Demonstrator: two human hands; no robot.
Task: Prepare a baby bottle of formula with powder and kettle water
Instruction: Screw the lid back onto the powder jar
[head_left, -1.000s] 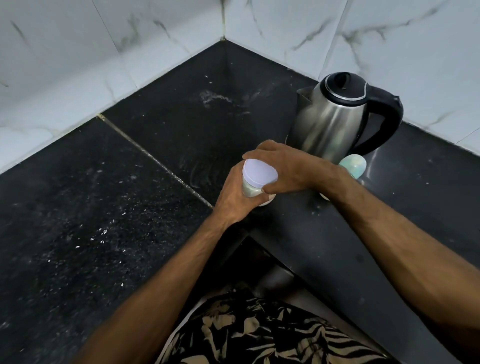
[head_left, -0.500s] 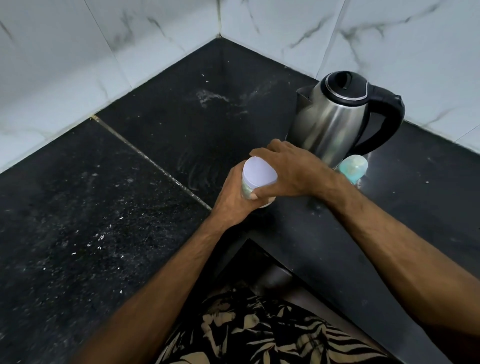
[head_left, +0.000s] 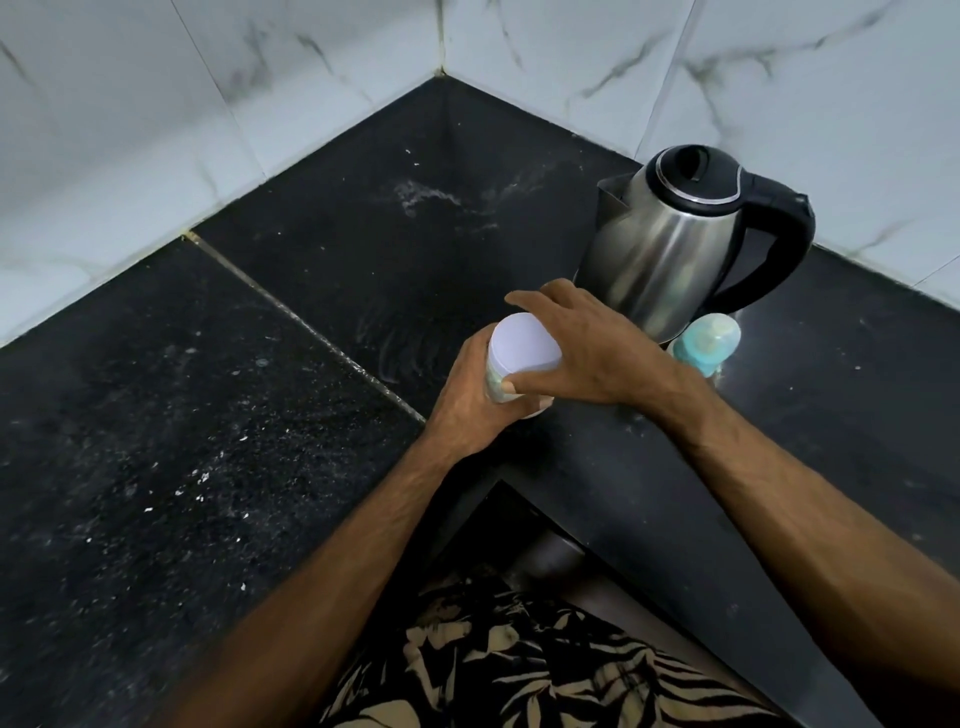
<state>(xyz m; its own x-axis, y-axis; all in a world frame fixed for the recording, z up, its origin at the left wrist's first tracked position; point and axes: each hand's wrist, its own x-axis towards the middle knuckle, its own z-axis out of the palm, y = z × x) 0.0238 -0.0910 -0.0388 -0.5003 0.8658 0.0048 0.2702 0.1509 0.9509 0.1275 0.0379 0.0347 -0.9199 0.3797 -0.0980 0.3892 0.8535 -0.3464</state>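
White-lidded powder jar (head_left: 524, 349) upright; steel kettle (head_left: 670, 244), teal bottle (head_left: 706, 343) beside.

The right hand (head_left: 587, 345) is hiding the baby bottle's (head_left: 706, 345) lower body at three o'clock; the left hand (head_left: 472, 400) is covering the powder container's (head_left: 524, 353) label.

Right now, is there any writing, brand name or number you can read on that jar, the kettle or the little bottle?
No text can be read.
Jar: plain white lid; the label below is mostly covered by the left hand and right hand, and blurred.
Kettle: no visible mark.
Baby bottle: pale patterns, too blurred to read.
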